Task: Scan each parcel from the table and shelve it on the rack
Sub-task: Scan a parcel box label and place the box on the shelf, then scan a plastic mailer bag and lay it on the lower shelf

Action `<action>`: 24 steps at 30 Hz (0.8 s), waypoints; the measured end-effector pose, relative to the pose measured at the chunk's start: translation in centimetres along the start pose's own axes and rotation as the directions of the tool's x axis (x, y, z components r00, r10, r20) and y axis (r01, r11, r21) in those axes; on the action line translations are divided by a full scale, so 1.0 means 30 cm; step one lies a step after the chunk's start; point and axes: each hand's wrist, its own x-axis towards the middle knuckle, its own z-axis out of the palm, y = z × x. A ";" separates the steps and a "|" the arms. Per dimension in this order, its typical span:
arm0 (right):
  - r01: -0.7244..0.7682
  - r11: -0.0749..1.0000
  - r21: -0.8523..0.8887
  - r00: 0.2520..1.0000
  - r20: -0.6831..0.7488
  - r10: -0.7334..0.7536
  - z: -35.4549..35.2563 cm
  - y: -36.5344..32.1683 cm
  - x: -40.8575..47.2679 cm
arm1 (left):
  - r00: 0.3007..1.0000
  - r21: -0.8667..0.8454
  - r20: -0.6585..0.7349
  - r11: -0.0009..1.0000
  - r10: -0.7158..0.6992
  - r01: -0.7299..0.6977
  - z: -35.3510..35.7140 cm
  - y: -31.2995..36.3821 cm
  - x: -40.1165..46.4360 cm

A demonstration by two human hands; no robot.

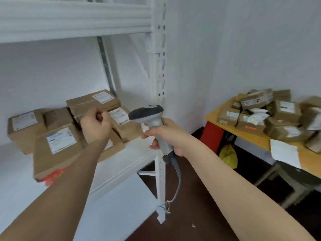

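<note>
- A grey handheld barcode scanner (pixel 147 117) with a dark head is gripped in the right hand (pixel 166 134); the fingers are wrapped tightly around its handle and the head is pointed left, toward the rack.
- A grey coiled cable (pixel 177 173) is seen running from the base of the handle down toward the foot of the rack post.
- The left hand (pixel 96 125) is held over the shelved parcels with its fingers curled loosely into a fist; nothing is seen pinched in it.
- Several brown cardboard parcels (pixel 57 148) are lodged on the white shelf (pixel 121 164) of the rack, some stacked on others, most bearing a white shipping label (pixel 60 140).
- Printing is visible on the labels, but it is too blurred to be read; no brand can be made out.
- A red marking (pixel 53 176) is noted on the front edge of the nearest parcel; its wording cannot be read.
- The rack is white metal, with a slotted upright post (pixel 160 70) at its right front corner and a further shelf beam (pixel 74 20) above.
- To the right, well apart from the rack, a yellow-topped table (pixel 311 159) is loaded with a pile of unshelved parcels (pixel 278 117), brown boxes and a few white bags, also labelled illegibly.
- A blank white sheet of paper (pixel 284 153) lies at the table's near edge, overhanging it.
- Beneath the table a red panel (pixel 212 136) and a yellow bag (pixel 228 156) are observed.
- The floor (pixel 199 206) is dark brown; the walls (pixel 234 49) are plain white.
</note>
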 end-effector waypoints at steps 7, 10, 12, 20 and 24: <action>0.014 0.989 0.144 0.926 -0.375 0.041 -0.677 0.119 -0.298 | 0.934 -0.222 0.214 0.945 0.286 -0.239 0.546 0.441 -0.306; 0.039 0.966 0.257 0.838 -0.535 0.109 -0.917 0.184 -0.409 | 0.881 -0.313 0.325 0.919 0.343 -0.242 0.795 0.620 -0.428; 0.067 0.946 0.316 0.764 -0.626 0.155 -1.060 0.232 -0.466 | 0.855 -0.356 0.385 0.911 0.347 -0.209 0.957 0.714 -0.518; 0.119 0.894 0.432 0.459 -0.822 0.336 -1.547 0.398 -0.498 | 0.642 -0.306 0.755 0.938 0.135 0.163 1.596 0.900 -0.858; 0.098 0.886 0.453 0.360 -0.846 0.393 -1.803 0.435 -0.396 | 0.339 -0.082 0.940 0.950 -0.026 0.300 1.948 0.893 -0.963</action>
